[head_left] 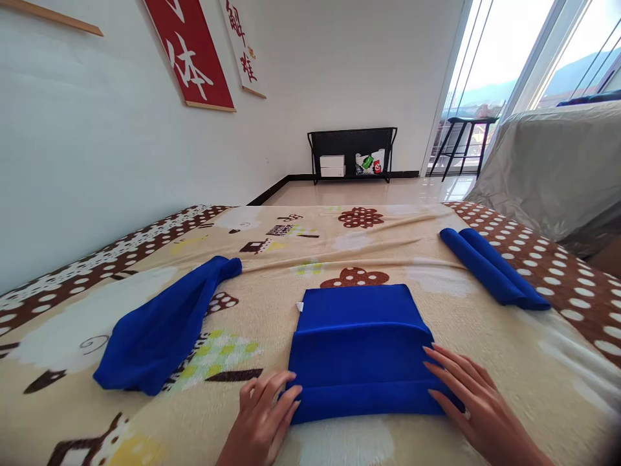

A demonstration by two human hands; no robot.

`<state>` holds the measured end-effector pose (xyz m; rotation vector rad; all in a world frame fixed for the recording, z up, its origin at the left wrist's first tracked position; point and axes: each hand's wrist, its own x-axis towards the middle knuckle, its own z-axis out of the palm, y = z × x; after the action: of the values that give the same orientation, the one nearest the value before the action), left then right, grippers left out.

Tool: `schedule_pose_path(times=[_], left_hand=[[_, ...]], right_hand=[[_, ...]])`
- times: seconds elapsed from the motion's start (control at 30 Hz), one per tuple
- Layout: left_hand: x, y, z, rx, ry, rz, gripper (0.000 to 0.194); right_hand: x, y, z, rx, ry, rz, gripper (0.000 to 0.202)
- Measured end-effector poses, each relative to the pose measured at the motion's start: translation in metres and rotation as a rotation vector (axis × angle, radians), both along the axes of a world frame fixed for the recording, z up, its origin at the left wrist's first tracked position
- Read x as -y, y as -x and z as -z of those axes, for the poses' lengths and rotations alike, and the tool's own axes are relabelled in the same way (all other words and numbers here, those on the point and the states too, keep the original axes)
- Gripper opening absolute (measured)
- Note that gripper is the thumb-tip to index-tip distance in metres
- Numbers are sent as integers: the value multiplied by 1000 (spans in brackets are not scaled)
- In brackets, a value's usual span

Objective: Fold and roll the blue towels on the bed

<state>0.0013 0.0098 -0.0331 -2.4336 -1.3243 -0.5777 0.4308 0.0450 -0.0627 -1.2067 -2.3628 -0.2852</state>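
A blue cloth (359, 362), partly folded with a crosswise ridge and a folded strip along its near side, lies on the patterned blanket in front of me. A small white tag (299, 307) shows at its far left side. At the near left corner, my left hand (264, 411) has its fingers curled and gathered on the cloth's edge. My right hand (468, 391) rests with stretched, parted fingertips on the right edge; a ring shows on one finger.
A crumpled blue cloth (158, 330) lies to the left, a rolled blue cloth (495, 268) to the right. The blanket (272, 304) has slight wrinkles. Beyond its far edge stand a black rack (352, 142), a stool (470, 121) and a covered piece of furniture (553, 162). A wall borders the left.
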Motion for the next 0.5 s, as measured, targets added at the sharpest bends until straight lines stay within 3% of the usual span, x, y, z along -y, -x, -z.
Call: schedule_pose_path(times=[0.13, 0.3, 0.5], left_hand=[[9, 3, -8, 31, 152, 65, 27], [8, 4, -12, 100, 266, -35, 28], [2, 7, -29, 240, 601, -87, 14]], right_hand=[[10, -14, -3, -49, 174, 21, 26], [8, -17, -4, -159, 513, 89, 31], [1, -20, -14, -207, 687, 42, 28]])
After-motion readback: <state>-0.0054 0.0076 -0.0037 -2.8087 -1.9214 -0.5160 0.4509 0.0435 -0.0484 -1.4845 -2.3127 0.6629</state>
